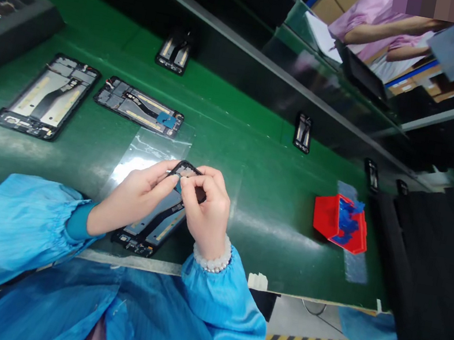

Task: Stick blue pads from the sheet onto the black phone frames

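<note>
Phone body (157, 219), open with its inner parts showing, sits aslant between the two hands near the front edge of the counter (259, 211), its upper end leaning to the right; whether its lower end touches the surface is hard to tell. The left hand (135, 195) grasps it by the upper left edge, thumb over the inside. The right hand (209, 205) is bent over the upper right part, thumb and forefinger drawn together close to the left thumb; whether something small is pinched between them cannot be told. A pale beaded bracelet (212, 256) rings the right wrist. Just beyond the hands, a clear sheet (143, 149) lies flat. Near its far edge rests a second phone body (139, 106) with a blue patch (166, 119) at its right end, and left of that a larger-looking one (49, 97) lies at a slant. Farther back stands another unit (174, 54), close to the dark ledge. Well to the right, a red bin (324, 216) holds blue pieces (347, 220), with a clear strip (354, 267) reaching out beneath it. Across the way, a co-worker's bare forearm (378, 32) extends from a pink sleeve.
</note>
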A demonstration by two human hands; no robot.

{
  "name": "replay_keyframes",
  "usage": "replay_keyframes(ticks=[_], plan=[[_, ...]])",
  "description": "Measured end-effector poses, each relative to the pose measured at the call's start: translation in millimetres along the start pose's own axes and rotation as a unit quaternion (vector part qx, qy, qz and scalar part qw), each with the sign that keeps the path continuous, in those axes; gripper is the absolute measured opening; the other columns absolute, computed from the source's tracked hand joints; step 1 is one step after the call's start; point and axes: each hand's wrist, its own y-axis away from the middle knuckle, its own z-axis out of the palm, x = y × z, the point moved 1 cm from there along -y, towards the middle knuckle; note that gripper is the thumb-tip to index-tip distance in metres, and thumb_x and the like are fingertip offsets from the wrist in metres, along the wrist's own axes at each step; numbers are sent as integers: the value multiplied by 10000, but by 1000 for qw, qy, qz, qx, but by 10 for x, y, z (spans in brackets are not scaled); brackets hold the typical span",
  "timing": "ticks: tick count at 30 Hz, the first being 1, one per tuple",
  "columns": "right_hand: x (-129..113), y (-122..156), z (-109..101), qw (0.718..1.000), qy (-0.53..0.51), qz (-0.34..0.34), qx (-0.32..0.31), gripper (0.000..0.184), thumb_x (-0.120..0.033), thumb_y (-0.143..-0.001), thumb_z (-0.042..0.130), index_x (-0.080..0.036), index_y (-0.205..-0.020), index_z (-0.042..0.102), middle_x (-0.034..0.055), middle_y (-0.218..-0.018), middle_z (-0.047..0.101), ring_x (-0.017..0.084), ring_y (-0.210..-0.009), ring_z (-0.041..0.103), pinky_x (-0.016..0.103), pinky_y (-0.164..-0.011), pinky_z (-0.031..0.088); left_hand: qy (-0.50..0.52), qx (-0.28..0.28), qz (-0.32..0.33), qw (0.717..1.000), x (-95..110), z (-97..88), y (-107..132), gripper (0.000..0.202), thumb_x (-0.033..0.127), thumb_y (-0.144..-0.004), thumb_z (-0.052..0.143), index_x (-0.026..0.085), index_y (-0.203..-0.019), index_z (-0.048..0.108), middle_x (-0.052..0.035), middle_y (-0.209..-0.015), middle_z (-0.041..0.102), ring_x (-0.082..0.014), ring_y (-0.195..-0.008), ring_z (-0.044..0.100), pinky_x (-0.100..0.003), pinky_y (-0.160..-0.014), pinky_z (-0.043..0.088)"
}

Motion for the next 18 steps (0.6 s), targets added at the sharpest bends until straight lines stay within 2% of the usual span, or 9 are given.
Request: replay_keyframes(ticks=[5, 12, 18], plan=[[-4, 2, 2, 1000, 5, -7, -1, 157, -224, -833, 550, -185, -683, 577, 61, -909, 599, 140, -877, 600, 274, -772, 487, -5, 8, 3, 1000, -31, 8, 9, 416, 397, -910, 411, 168, -1209, 588, -20, -1001, 701, -181, -853, 632, -239, -755, 509], [-5, 13, -8, 1000, -4, 15, -9, 147, -211, -821, 557, -190, -676, 570, 48, -908, 586, 119, -823, 592, 255, -731, 489, 4, -3, 8, 1000, 24, 3, 19, 373, 339, -911, 412, 169, -1187, 598, -9, -950, 702, -162, -808, 633, -233, -742, 513], [-54, 63, 56, 999, 22, 23, 22, 144, -223, -827, 545, -201, -684, 546, 72, -959, 566, 180, -1003, 559, 357, -880, 466, 17, 36, 15, 999, 2, 35, 43, 350, 337, -899, 448, 190, -1182, 592, -26, -985, 702, -177, -870, 646, -268, -807, 517]])
